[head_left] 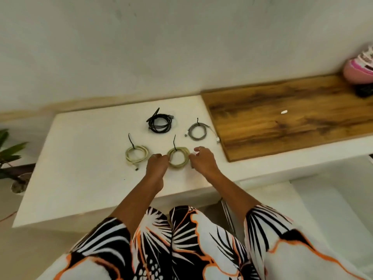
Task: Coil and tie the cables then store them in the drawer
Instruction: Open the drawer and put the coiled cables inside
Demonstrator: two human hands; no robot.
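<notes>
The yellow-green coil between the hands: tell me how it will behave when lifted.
The yellow-green coil probably lifts as one loop, since a black tie cinches it. It looks thin, so likely light and somewhat floppy. Lying flat, it seems unlikely to roll.

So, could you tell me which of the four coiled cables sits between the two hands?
The olive-yellow coil, nearest the table's front edge, with the left hand and right hand at its sides; the others lie apart.

left arm: bare forearm stretched forward from a patterned sleeve
left hand (156, 165): fingers curled, knuckles up
right arm: reaches forward, angled inward
right hand (202, 159): fingers loosely curled, near the left, apart
</notes>
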